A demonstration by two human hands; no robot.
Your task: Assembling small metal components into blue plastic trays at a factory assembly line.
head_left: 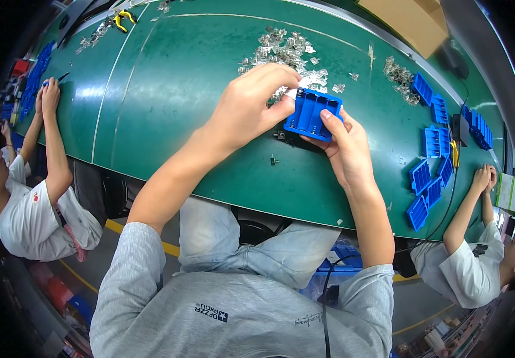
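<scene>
my right hand [348,140] grips a blue case [310,110], thumb across its front | my left hand [254,101] bunches at its corner, pinching what I cannot tell | metal clips [281,51] beyond

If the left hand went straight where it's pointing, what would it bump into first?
Probably the blue box in the right hand. The left hand points at its left edge and may already touch it; depth is unclear.

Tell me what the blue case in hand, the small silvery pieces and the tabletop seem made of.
Blue case: likely moulded plastic, satin; even colour, thin ribs. Silvery pieces: probably shiny metal, given bright glints. Tabletop: smooth green sheet, perhaps rubber or laminate; soft reflections leave it open.
</scene>
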